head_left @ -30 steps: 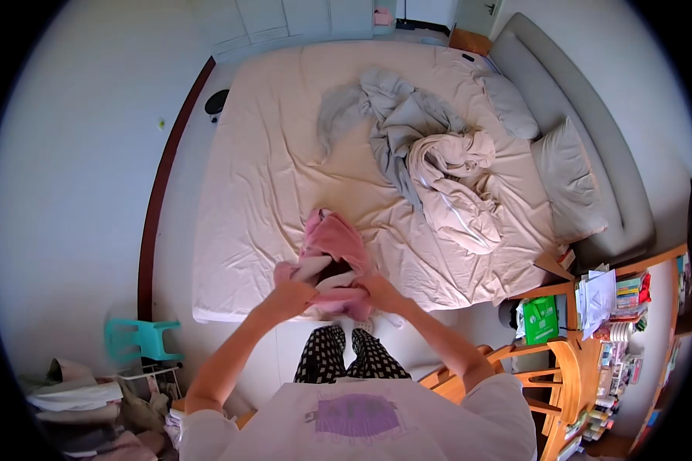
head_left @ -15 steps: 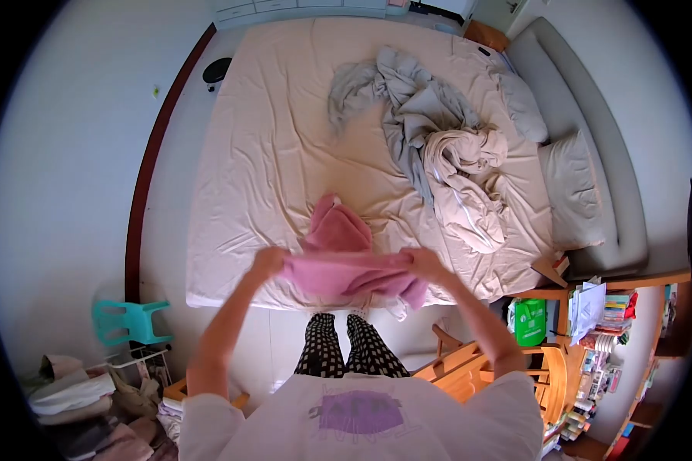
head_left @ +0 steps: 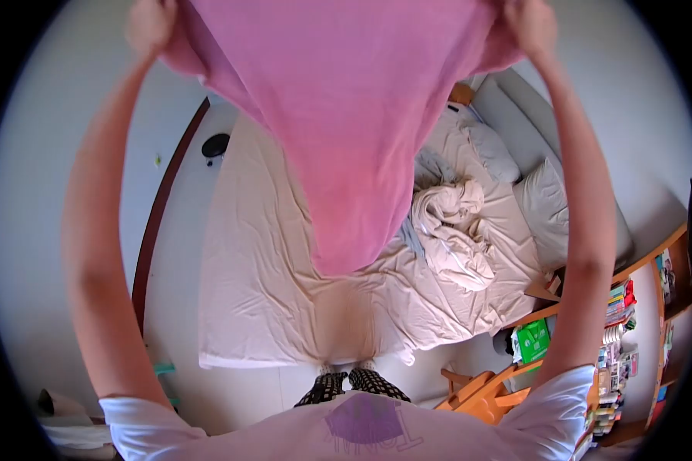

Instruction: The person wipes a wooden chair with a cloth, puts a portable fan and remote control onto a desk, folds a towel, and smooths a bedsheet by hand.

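A pink cloth (head_left: 346,115) hangs spread wide between my raised hands, its lower end narrowing above the bed. My left hand (head_left: 151,29) grips one upper corner at the top left of the view. At the top right, my right hand (head_left: 532,29) is closed on the other upper corner. Both hands are slightly blurred. The cloth's top edge lies beyond the frame. Behind the cloth, the bed (head_left: 246,307) has a wrinkled beige sheet, partly hidden.
A bunched beige quilt (head_left: 454,230) and grey pillows (head_left: 544,201) lie on the bed's right side. A wooden chair (head_left: 488,396), a green bag (head_left: 531,340) and shelves of books stand at the lower right. A black round object (head_left: 215,144) is on the floor at left.
Both hands have risen high and moved apart. The pink cloth, bunched low over the bed's near edge before, is now lifted and stretched open, covering much of the bed from view.
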The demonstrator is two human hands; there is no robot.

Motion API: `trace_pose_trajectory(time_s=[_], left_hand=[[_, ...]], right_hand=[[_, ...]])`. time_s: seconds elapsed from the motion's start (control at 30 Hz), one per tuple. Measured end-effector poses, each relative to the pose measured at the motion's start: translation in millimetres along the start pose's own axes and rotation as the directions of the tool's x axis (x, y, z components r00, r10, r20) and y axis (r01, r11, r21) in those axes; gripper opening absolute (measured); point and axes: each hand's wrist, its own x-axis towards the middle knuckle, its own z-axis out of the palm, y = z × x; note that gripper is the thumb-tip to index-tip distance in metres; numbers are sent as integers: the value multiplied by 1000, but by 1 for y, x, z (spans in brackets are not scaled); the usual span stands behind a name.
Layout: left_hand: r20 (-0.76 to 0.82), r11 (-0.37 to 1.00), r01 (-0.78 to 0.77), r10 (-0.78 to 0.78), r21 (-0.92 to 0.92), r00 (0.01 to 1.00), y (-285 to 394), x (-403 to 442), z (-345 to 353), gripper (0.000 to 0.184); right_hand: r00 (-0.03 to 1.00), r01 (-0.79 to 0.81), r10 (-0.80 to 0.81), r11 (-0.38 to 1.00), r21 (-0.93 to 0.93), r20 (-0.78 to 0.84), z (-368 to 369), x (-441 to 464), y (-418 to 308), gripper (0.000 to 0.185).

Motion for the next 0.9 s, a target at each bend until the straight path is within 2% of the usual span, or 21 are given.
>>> trace_pose_trajectory(time_s=[0.03, 0.1, 0.13, 0.2, 0.23, 0.27, 0.3, 0.37, 0.43, 0.5, 0.53, 0.57, 0.63, 0.7, 0.77, 0.83, 0.9], left_hand=[[-82, 999, 38, -35, 25, 996, -15, 40, -14, 31], [-444, 945, -102, -50, -312, 895, 32, 53, -91, 24], [-454, 945, -108, -47, -309, 890, 27, 58, -105, 24], [-494, 875, -190, -63, -445, 867, 13, 63, -128, 26], [-499, 876, -193, -61, -442, 865, 6, 57, -137, 26], [-484, 910, -241, 52, -338, 874, 1, 48, -155, 29], [-453, 928, -289, 158, -235, 877, -5, 34, -165, 32], [-302, 940, -171, 78, -296, 950, -6, -5, -183, 33], [-359, 900, -271, 142, -340, 922, -7, -51, -192, 27], [-306, 873, -468, 411, -140, 858, -40, -108, -208, 34], [-251, 750, -661, 635, -28, 731, -49, -133, -220, 40], [93, 776, -621, 614, 107, 783, -53, -160, -237, 40], [313, 734, -668, 611, 121, 727, -56, -212, -256, 34], [90, 592, -786, 805, -175, 587, -25, -239, -279, 24], [-30, 487, -827, 857, -282, 515, 7, -247, -301, 21], [26, 508, -811, 852, -289, 524, 8, -265, -310, 21], [56, 530, -788, 839, -313, 541, 10, -271, -312, 21]], right_hand=[[979, -30, 59, 989, 148, -197, -38, 20, -9, 23], [958, -59, 112, 978, 202, -263, -81, 51, 4, 25], [955, -99, 154, 971, 217, -253, -95, 54, 9, 25], [948, -142, 200, 962, 234, -248, -114, 48, 26, 26], [935, -187, 266, 932, 310, -236, -120, 41, 32, 27], [917, -224, 328, 893, 390, -226, -130, 38, 39, 28], [916, -217, 326, 893, 394, -235, -138, 32, 31, 28], [881, -269, 462, 667, 695, -102, -160, 9, 12, 31], [866, -322, 501, 570, 756, -9, -174, -21, -4, 26], [841, -413, 524, 461, 785, 135, -191, -63, -5, 26], [818, -448, 546, 402, 799, 184, -195, -88, -10, 26], [790, -482, 566, 337, 809, 236, -198, -114, -14, 26], [813, -485, 510, 326, 812, 281, -202, -167, -15, 27], [720, -556, 579, 152, 817, 383, -210, -215, -20, 29], [615, -650, 606, 28, 760, 504, -224, -263, -8, 33], [467, -698, 690, -98, 709, 554, -236, -301, -11, 37], [540, -716, 587, -57, 696, 603, -255, -321, -12, 38]])
